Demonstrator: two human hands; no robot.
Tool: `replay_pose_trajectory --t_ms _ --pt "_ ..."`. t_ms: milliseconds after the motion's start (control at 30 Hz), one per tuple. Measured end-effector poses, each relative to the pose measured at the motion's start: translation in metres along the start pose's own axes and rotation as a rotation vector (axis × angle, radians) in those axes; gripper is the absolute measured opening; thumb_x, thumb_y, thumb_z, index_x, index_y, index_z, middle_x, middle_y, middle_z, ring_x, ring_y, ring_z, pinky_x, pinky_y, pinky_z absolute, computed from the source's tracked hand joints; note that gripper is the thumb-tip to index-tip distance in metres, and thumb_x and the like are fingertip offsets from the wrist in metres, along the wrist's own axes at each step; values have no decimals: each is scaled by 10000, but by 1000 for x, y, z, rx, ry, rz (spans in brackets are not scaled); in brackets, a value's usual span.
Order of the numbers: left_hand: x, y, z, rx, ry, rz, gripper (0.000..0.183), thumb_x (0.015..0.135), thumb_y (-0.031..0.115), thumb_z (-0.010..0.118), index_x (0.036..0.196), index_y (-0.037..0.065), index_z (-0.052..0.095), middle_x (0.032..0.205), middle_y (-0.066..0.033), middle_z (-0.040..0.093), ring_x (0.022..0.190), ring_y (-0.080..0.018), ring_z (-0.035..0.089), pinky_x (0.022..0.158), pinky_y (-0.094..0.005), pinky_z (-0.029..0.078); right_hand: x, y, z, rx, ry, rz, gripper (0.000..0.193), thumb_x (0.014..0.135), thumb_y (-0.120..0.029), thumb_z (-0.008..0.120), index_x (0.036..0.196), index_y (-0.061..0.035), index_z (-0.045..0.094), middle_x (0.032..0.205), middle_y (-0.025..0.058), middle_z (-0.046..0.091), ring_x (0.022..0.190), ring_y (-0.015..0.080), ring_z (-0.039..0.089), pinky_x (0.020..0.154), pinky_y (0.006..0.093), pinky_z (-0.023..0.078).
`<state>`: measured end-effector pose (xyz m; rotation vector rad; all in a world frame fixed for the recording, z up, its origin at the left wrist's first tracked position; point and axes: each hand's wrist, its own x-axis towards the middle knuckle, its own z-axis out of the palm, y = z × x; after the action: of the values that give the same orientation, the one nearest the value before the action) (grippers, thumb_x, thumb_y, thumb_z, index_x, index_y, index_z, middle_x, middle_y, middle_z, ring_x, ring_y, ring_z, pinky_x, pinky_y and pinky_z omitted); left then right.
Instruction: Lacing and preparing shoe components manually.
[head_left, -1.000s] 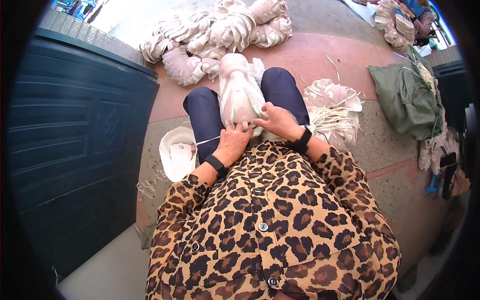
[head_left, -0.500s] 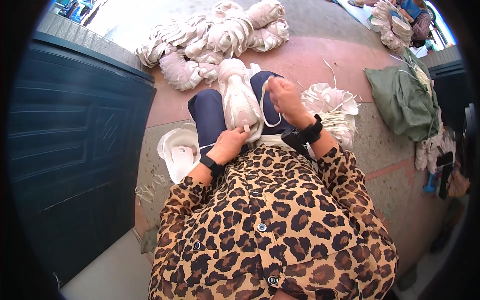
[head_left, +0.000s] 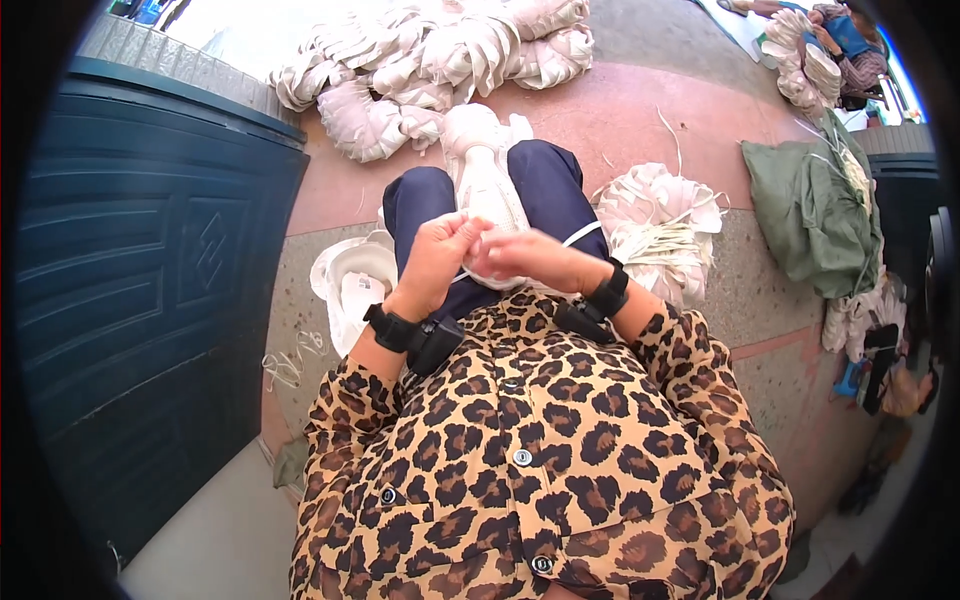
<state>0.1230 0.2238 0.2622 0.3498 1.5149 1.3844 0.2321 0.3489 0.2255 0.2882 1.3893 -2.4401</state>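
A white and pale pink shoe upper (head_left: 480, 180) lies lengthwise between my knees, its near end partly covered by my hands. My left hand (head_left: 432, 262) is closed in a pinch just above it; what lies between the fingertips is hidden. Against those fingertips comes my right hand (head_left: 530, 258), its fingers blurred and drawn together on a white shoelace. Part of that shoelace (head_left: 585, 232) shows past the right hand, running over my right thigh.
Bundles of similar uppers (head_left: 430, 60) are heaped ahead. Another bundle with laces (head_left: 660, 230) lies by my right knee, and a white shoe piece (head_left: 358, 285) at left. A green sack (head_left: 815, 215) stands right, a dark blue door (head_left: 150, 250) left. Another person (head_left: 850, 45) sits far right.
My right hand has come down and left from above my right knee to meet the left. The left hand has lifted off the upper's near end and closed in a pinch.
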Motion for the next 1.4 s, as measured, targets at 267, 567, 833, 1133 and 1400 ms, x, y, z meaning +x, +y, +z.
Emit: replay_pose_trajectory --t_ms 267,567,833,1133,1400 --pt "8 15 20 202 60 229 239 885 145 502 1081 14 539 567 43 453 511 -22 404 457 -183 331 8 -60 -33 645 -72 -82 219 857 -86 456 1059 -9 491 984 79 550 951 181 532 904 370 398" --pt "21 4 24 187 -183 36 211 893 155 490 1011 -1 572 616 6 517 556 -40 465 514 -185 386 -5 -125 -64 260 378 -431 272 922 -164 426 1148 -15 457 717 -22 514 508 31 405 504 188 397" --pt "52 -34 -14 946 301 475 136 757 110 584 818 -9 609 801 -171 590 787 -317 567 715 -386 441 2 -80 -78 -718 572 -362 238 889 -115 424 1074 -4 524 766 38 619 492 87 491 495 226 428" --pt "69 -34 -15 935 327 403 147 703 145 647 743 5 630 700 -156 615 666 -291 607 618 -352 476 32 3 -56 -781 558 -228 225 823 -187 510 842 6 625 730 201 607 681 298 605 635 358 456" --pt "72 -37 -18 687 376 184 188 693 137 679 793 -21 657 679 -73 641 606 -86 575 572 -226 457 35 4 -50 -1104 641 -252 226 806 -207 507 841 -18 627 799 185 613 780 320 595 699 394 464"
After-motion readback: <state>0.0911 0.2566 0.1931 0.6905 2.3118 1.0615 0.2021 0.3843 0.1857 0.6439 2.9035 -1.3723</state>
